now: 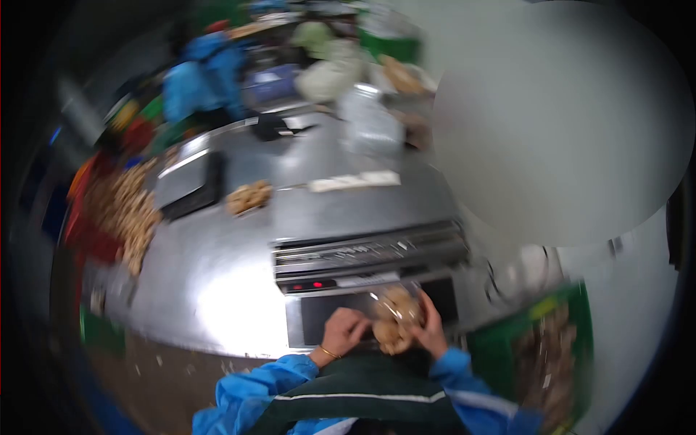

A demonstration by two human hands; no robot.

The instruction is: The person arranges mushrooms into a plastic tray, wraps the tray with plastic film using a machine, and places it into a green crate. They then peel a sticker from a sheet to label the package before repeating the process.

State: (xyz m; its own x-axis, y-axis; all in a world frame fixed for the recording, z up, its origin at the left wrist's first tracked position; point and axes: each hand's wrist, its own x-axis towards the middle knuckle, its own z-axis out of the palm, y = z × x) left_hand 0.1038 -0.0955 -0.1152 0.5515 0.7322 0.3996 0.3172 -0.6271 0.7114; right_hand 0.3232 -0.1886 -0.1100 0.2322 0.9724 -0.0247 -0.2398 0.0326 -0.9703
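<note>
A clear plastic bag of tan, rounded pieces (394, 319) is held by my right hand (431, 328), whose fingers wrap its right side. The kind of food inside is too blurred to name. My left hand (344, 333) is closed, its fingers curled at the bag's left side; whether it pinches the plastic is hidden. Both hands are over the dark front plate (319, 319) of a metal machine (370, 254) with red lights on its front strip.
The machine stands on a steel table (225, 268). A scale (190, 181), a small tan pile (249, 197) and stacked clear plastic (370, 127) lie farther back. A heap of tan pieces (130, 210) is left. A green crate (580, 348) stands right. A person in blue (203, 80) is behind.
</note>
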